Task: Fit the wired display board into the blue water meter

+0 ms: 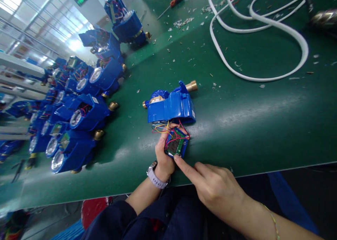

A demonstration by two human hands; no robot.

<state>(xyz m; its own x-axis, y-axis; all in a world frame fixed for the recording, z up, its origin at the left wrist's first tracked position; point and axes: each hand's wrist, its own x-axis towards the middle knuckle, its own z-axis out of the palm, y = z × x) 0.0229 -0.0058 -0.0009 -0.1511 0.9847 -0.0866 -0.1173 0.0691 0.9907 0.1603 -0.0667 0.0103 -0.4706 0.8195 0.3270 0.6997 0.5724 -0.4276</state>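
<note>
Green bench mat (263, 120), near edge: my left hand (163, 159) pinches the circuit board (176, 145) steady, I reckon, so my empty right hand (218, 187) can poke it one-fingered, short wires (168, 129) tethering it beside the blue meter (171, 108), spare meters (76, 117) piled left.

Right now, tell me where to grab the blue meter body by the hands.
Likely take the blue meter body by its broad housing, from the far side: coloured wires leave its near edge to the circuit board in the left hand.

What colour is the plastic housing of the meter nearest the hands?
Blue; the meter's plastic housing shows in the head view.
</note>
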